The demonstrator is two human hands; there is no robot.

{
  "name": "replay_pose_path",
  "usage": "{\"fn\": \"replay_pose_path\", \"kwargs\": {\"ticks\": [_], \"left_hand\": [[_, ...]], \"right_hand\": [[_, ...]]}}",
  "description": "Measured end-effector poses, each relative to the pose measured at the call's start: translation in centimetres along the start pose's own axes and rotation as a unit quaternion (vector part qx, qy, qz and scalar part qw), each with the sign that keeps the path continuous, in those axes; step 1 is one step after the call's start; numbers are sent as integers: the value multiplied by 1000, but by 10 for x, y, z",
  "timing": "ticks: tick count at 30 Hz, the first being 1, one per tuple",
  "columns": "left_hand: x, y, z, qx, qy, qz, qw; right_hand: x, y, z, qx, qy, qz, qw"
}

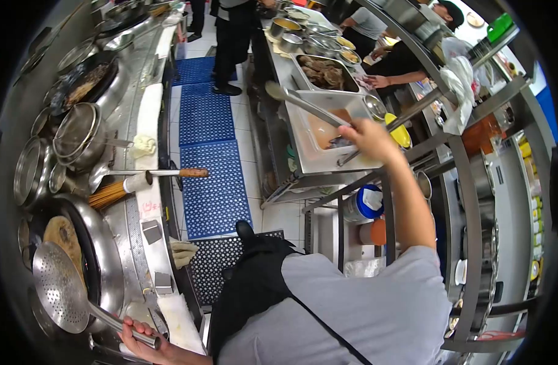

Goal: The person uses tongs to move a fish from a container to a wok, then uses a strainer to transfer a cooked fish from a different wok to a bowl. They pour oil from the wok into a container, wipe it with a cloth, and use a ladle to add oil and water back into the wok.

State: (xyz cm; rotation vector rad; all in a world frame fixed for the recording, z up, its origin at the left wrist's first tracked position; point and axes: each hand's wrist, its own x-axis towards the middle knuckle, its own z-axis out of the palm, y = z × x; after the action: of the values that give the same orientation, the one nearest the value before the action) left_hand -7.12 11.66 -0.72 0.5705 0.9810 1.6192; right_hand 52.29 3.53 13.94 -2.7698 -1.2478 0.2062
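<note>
My left hand (144, 340) is wrapped round the handle of a large perforated skimmer (60, 286). The skimmer's round head is over the near edge of a wok (111, 267), partly covering something flat and brown (63, 234) inside. On the other side, my right hand (373, 141) grips the metal handle of a long ladle (309, 108), whose small head points away. That ladle passes above a white plastic tub (306, 125) containing orange-brown liquid. My right hand is blurred, and its palm side is hidden.
Left along the range are a bamboo brush (118, 190), a wooden-handled ladle (181, 173), wire strainers (78, 131) and another wok (108, 91). A tray of meat (324, 73) stands beyond the tub. Metal shelving (467, 176) rises at right. Co-workers stand ahead; blue mats (212, 182) line the aisle.
</note>
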Motion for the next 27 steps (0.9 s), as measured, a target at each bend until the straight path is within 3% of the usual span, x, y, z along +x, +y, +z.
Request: {"fn": "replay_pose_path", "kwargs": {"ticks": [2,6,10,12,14,15,18,20,23,24,27], "left_hand": [[4,-1,10,-3,19,-16,1000],[6,-4,20,0,21,-31,999],[2,-6,31,7,19,-37,999],[-1,-6,31,16,16,-37,999],[-4,-4,33,26,22,-37,999],[-4,-5,32,31,22,-39,999],[-2,-5,26,17,0,-27,1000],[-2,-6,22,29,10,-21,999],[-4,-1,30,36,43,-14,998],[-3,1,28,35,38,-12,999],[-2,4,18,42,26,-3,999]], "right_hand": [[10,4,-34,-276,47,-32,960],[75,27,-51,-470,-8,-113,876],[94,2,-93,-379,-67,-52,922],[100,14,-104,-347,-37,-51,936],[95,-3,-118,-348,-87,25,933],[94,1,-118,-349,-35,-4,937],[84,2,-130,-364,-35,53,929],[94,20,-115,-506,-64,7,860],[131,58,-61,-611,-180,54,769],[133,55,-46,-610,-166,76,771],[149,101,2,-613,-109,-45,781]]}}
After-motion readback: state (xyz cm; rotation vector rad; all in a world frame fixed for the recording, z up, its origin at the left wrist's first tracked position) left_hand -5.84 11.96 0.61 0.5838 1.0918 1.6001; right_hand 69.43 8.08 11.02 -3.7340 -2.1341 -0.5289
